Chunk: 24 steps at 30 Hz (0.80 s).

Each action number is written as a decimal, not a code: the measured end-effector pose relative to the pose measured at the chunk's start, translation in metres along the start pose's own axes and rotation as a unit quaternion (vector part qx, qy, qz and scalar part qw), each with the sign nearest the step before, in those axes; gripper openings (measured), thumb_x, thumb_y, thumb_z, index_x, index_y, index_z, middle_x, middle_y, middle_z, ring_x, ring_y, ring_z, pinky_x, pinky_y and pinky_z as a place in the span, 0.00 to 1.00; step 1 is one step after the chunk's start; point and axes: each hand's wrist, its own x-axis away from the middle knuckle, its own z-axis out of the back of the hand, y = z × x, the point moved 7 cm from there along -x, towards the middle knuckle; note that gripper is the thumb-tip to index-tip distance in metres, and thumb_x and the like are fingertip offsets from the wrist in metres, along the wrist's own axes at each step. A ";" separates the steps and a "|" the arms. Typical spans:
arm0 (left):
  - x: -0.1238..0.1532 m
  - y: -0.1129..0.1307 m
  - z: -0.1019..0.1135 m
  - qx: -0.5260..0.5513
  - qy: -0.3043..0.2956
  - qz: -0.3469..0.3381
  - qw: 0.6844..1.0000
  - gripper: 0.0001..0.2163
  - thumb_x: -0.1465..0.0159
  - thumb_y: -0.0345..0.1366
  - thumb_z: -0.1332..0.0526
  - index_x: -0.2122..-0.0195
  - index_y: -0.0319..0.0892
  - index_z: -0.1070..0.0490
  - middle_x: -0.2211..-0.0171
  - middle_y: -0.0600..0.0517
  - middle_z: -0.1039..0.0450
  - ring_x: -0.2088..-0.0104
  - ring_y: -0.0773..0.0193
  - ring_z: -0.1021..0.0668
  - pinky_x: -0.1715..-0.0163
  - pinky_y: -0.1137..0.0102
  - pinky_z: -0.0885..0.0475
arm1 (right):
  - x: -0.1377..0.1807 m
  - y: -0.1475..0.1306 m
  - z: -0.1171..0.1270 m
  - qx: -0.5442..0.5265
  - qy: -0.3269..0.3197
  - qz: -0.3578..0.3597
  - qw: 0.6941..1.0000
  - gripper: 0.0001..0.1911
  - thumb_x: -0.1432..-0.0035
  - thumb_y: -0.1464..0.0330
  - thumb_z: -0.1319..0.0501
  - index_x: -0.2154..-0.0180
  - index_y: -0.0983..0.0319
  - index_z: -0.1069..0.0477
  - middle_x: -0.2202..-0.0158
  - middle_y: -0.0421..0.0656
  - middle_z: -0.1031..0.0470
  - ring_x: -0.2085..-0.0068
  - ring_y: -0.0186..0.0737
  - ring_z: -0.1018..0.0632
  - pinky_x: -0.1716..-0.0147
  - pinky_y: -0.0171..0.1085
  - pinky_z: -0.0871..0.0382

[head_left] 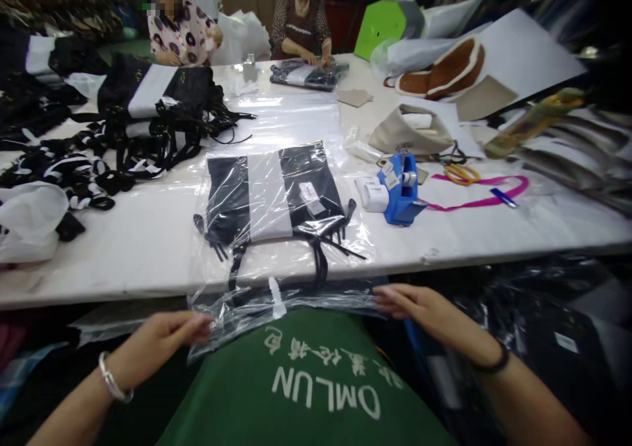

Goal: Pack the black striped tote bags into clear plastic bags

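A clear plastic bag (276,288) lies over the table's near edge, and inside it is a folded black and white garment (271,199) with black straps. My left hand (158,344) pinches the bag's lower left corner below the table edge. At the lower right edge of the bag, my right hand (419,307) grips the plastic with its fingers pressed together. A strip of tape (275,296) sits on the bag's flap between my hands.
A blue tape dispenser (402,192) stands right of the bag, with orange scissors (459,174) and a pink strap (484,199) beyond. A pile of black and white garments (123,123) fills the left. Two people sit at the far side; one handles a bagged garment (309,74).
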 end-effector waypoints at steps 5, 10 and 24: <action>-0.126 0.095 0.039 -0.097 0.180 -0.117 0.972 0.26 0.31 0.50 0.51 0.40 0.42 0.30 0.38 0.45 0.33 0.37 0.52 0.32 0.35 0.54 0.41 | -0.074 -0.173 -0.064 0.203 0.164 0.388 0.884 0.26 0.40 0.59 0.37 0.41 0.57 0.29 0.37 0.45 0.32 0.35 0.53 0.34 0.33 0.53 0.47; -0.207 0.089 -0.030 -0.253 0.185 -0.095 0.945 0.27 0.31 0.46 0.50 0.34 0.38 0.39 0.30 0.40 0.51 0.29 0.46 0.49 0.33 0.43 0.61 | -0.166 -0.171 -0.114 0.402 0.192 0.375 0.813 0.29 0.32 0.60 0.46 0.33 0.60 0.43 0.29 0.46 0.49 0.28 0.53 0.53 0.32 0.58 0.65; -0.192 0.032 -0.036 -0.029 0.267 -0.171 0.948 0.20 0.29 0.41 0.54 0.42 0.44 0.30 0.40 0.45 0.30 0.35 0.57 0.34 0.33 0.53 0.47 | -0.176 -0.126 -0.033 0.357 0.251 0.321 0.840 0.24 0.31 0.64 0.52 0.37 0.63 0.35 0.34 0.45 0.37 0.30 0.39 0.44 0.32 0.43 0.49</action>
